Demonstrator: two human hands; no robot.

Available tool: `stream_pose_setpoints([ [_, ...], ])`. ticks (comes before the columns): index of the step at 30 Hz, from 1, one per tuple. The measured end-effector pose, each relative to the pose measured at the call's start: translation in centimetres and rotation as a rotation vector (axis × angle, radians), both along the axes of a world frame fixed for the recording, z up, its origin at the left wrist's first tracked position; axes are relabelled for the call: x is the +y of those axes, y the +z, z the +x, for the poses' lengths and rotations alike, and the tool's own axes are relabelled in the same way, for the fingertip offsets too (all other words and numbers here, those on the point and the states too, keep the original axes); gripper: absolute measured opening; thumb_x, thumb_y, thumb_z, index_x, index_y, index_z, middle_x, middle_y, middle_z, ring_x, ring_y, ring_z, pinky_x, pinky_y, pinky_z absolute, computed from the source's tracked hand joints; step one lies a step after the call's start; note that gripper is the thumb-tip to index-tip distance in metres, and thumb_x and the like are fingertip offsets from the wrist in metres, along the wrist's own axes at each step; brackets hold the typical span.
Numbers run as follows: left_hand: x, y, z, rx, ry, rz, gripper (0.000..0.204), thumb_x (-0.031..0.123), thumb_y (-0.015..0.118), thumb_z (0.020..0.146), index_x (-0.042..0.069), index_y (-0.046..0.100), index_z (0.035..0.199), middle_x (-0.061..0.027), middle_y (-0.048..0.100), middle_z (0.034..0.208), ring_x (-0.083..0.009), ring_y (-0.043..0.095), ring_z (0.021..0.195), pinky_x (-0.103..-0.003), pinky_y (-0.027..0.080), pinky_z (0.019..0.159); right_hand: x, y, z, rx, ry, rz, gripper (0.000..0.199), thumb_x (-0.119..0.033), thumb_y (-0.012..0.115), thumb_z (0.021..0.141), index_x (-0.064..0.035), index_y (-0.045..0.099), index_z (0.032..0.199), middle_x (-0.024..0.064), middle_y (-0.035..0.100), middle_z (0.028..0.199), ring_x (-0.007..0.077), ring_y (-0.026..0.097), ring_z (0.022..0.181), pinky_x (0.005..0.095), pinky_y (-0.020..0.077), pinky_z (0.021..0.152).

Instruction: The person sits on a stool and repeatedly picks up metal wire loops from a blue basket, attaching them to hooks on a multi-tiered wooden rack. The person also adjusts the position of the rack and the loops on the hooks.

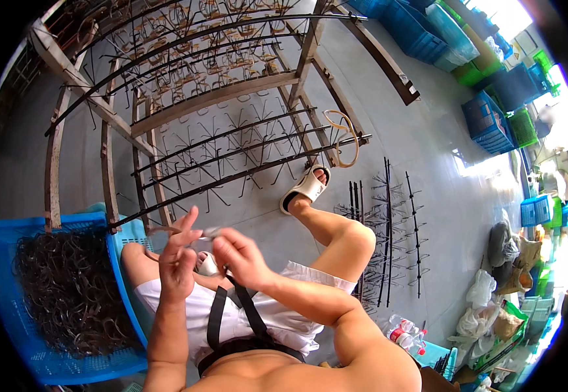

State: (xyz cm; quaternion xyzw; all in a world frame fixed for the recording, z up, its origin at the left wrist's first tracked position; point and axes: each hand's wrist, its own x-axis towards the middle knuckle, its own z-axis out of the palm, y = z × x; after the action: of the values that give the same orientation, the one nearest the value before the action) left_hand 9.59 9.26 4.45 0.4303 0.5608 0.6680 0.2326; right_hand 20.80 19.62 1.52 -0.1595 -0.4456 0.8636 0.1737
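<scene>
My left hand (pixel 178 261) is raised over my lap, its index finger stretched up and the thumb and other fingers pinching a thin brown curved strip (pixel 161 229). Close beside it, my right hand (pixel 239 259) is closed, fingers curled and thumb pressed in. Between the two hands is a small greyish thing (pixel 211 232), blurred, at the right fingertips; I cannot tell its kind. On the left, a blue plastic basket (pixel 0 228) holds a heap of dark brown curved strips (pixel 68 294) that look similar.
Ahead stands a metal rack (pixel 218 99) with black hooked bars (pixel 251 171); many brown looped pieces hang on its upper part. A pale loop (pixel 341 138) hangs at one bar's end. More hooked bars (pixel 388 228) lie on the floor to the right. Blue crates (pixel 486 121) and bags line the right side.
</scene>
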Motion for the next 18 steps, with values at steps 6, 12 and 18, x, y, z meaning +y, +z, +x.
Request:
stream_pose_setpoints([
  [6,-11.1,-3.4,-6.3,0.066,0.655,-0.395,0.026,0.02,0.056,0.09,0.0,0.057,0.107,-0.0102,0.062,0.1,-0.0168,0.058,0.085,-0.028,0.047,0.078,13.4,-0.8,1.0,-0.085,-0.887,0.23,0.018,-0.021,0.047,0.095,-0.0058,0.051,0.087,-0.0007,0.045,0.055,0.0053,0.039,0.039,0.0208,0.0304,0.034],
  [12,-26.1,-11.8,-13.4,0.636,1.225,-1.41,0.037,0.023,0.056,0.087,0.001,0.05,0.116,-0.0193,0.053,0.112,-0.0352,0.05,0.105,-0.042,0.042,0.086,17.4,-3.5,0.3,-0.133,-0.984,0.172,0.019,-0.019,0.045,0.096,-0.0032,0.053,0.103,0.0019,0.051,0.066,0.0063,0.041,0.04,0.021,0.0342,0.034],
  [18,-25.0,-10.7,-14.3,0.497,1.061,-1.553,0.032,0.026,0.055,0.085,0.003,0.054,0.107,-0.0185,0.057,0.106,-0.037,0.053,0.1,-0.044,0.043,0.082,17.3,-3.9,-0.2,-0.125,-0.955,0.109,0.02,-0.019,0.042,0.097,-0.0036,0.052,0.105,0.0031,0.051,0.068,0.0089,0.044,0.042,0.0226,0.0372,0.036],
])
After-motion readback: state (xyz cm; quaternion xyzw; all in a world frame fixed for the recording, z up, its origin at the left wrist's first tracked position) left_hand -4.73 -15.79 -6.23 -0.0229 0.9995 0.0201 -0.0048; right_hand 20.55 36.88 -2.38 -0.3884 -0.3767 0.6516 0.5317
